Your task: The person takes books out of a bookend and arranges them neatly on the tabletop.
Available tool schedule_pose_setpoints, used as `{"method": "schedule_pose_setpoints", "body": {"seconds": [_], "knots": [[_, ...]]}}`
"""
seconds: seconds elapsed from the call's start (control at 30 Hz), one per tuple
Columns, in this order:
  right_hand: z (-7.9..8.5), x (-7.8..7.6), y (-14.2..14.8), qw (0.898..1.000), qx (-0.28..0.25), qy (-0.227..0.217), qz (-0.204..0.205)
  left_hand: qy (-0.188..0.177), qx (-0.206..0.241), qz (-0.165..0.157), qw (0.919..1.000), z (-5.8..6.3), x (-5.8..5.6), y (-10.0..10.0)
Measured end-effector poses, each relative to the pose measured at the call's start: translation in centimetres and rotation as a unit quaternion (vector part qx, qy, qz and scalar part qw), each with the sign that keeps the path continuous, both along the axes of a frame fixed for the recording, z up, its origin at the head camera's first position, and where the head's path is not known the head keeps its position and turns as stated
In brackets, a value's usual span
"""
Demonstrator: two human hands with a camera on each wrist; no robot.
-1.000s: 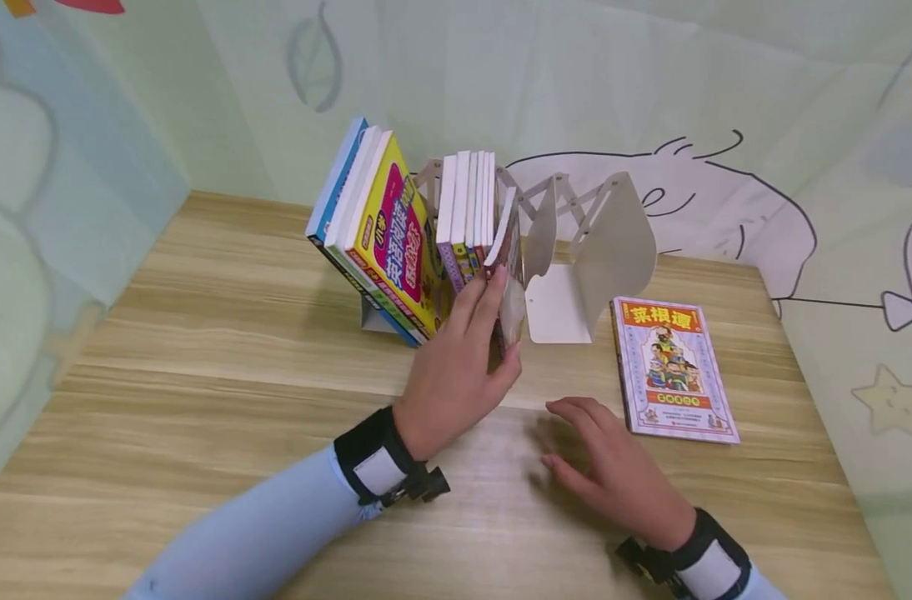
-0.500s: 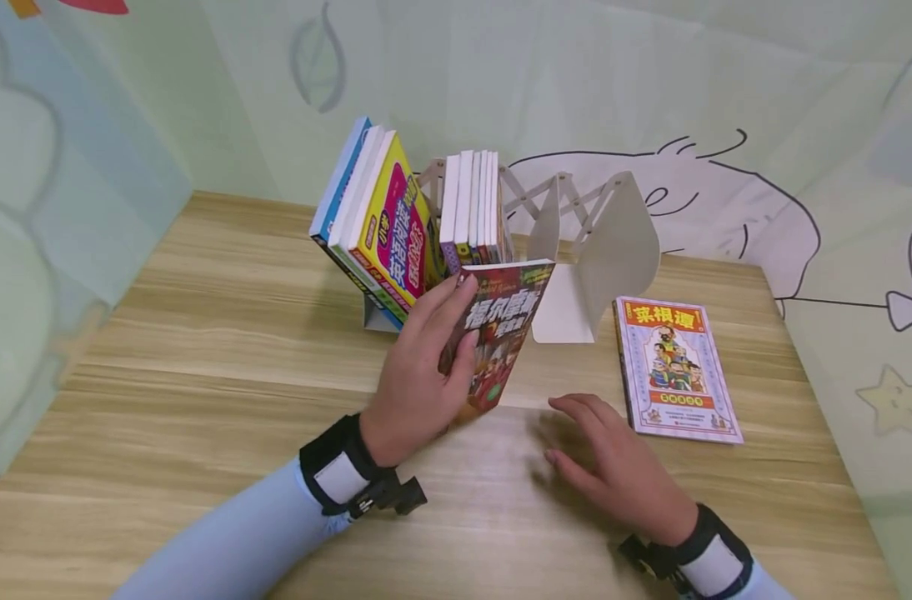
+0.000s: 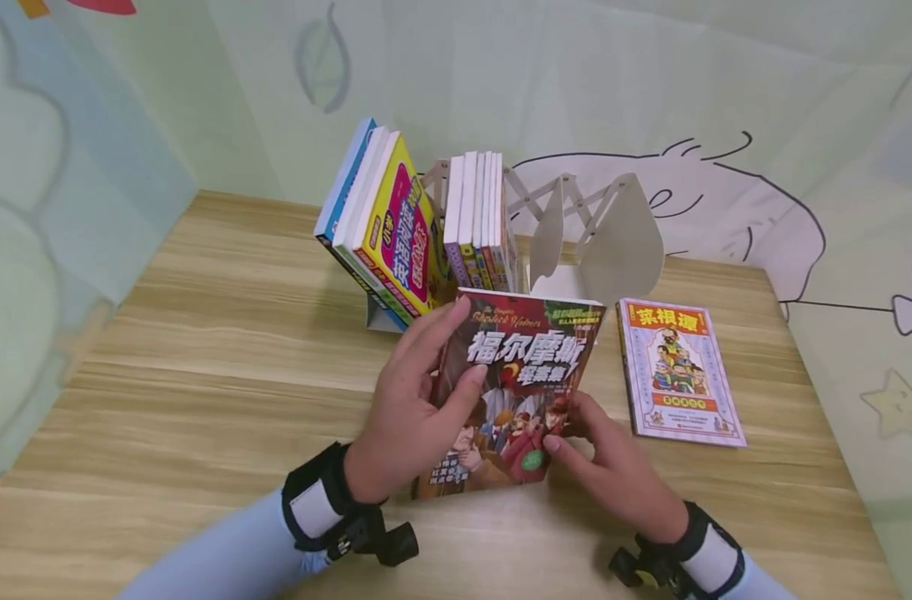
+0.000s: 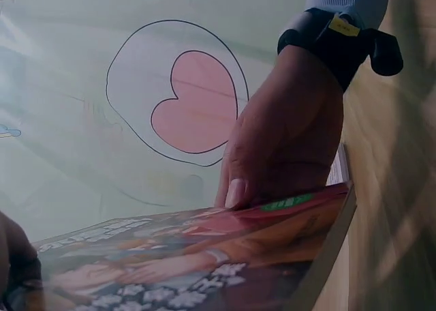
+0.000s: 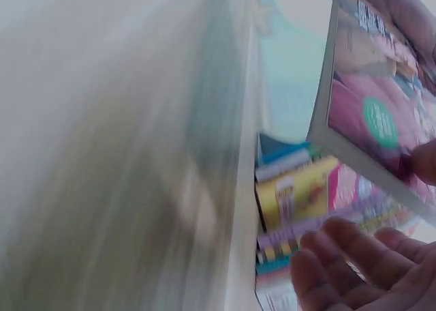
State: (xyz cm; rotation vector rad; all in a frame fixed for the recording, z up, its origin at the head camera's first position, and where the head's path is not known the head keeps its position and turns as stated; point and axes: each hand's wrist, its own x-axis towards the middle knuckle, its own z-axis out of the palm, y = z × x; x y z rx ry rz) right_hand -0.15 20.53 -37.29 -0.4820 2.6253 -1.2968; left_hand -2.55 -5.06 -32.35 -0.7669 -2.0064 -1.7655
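A comic-style Sherlock Holmes book (image 3: pixel 527 350) with a dark red cover is held tilted, cover up, in front of the book rack. My left hand (image 3: pixel 411 408) grips its left edge, thumb on the cover and fingers behind. At the lower right edge is my right hand (image 3: pixel 621 475), its thumb on the cover by the green round mark. The right wrist view shows the right fingers (image 5: pixel 354 256) loosely curved below the book's edge. In the left wrist view the right thumb (image 4: pixel 236 191) lies at the cover's border.
Behind stands a beige folding book rack (image 3: pixel 624 237). It holds several slim books (image 3: pixel 474 208) upright and larger books (image 3: pixel 384 225) leaning left, a yellow one (image 3: pixel 411 233) outermost. A lilac-bordered book (image 3: pixel 681 371) lies flat at the right on the wooden table (image 3: pixel 223 333).
My left hand has drawn the Sherlock Holmes book out of the rack toward me and turned its cover up. My right hand, free before, has taken its right edge.
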Motion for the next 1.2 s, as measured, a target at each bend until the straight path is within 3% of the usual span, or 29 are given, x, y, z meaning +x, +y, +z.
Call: {"method": "schedule_pose_setpoints", "body": {"seconds": [0.1, 0.33, 0.67, 0.93, 1.07, 1.2], "knots": [[0.2, 0.4, -0.6, 0.999, -0.042, -0.008, 0.003, -0.011, 0.006, -0.010, 0.9999, -0.1, 0.3, 0.0], [-0.2, 1.1, -1.4, 0.993, -0.118, 0.006, -0.014, 0.046, -0.056, 0.026, 0.9970, -0.9, 0.3, -0.2], [-0.6, 1.1, -0.8, 0.979, -0.185, 0.080, -0.026, 0.042, -0.085, 0.025, 0.9952, -1.1, 0.1, -0.6], [-0.7, 0.3, 0.6, 0.968, -0.187, 0.160, -0.050, 0.006, -0.111, -0.025, 0.9935, -1.7, -0.1, -1.6], [-0.6, 0.1, 1.7, 0.965, -0.167, 0.177, -0.093, -0.003, -0.138, -0.051, 0.9891, -2.3, -0.1, -2.3], [-0.3, 0.1, 3.1, 0.965, -0.131, 0.166, -0.153, -0.036, -0.182, -0.049, 0.9814, -2.6, -0.1, -2.8]]}}
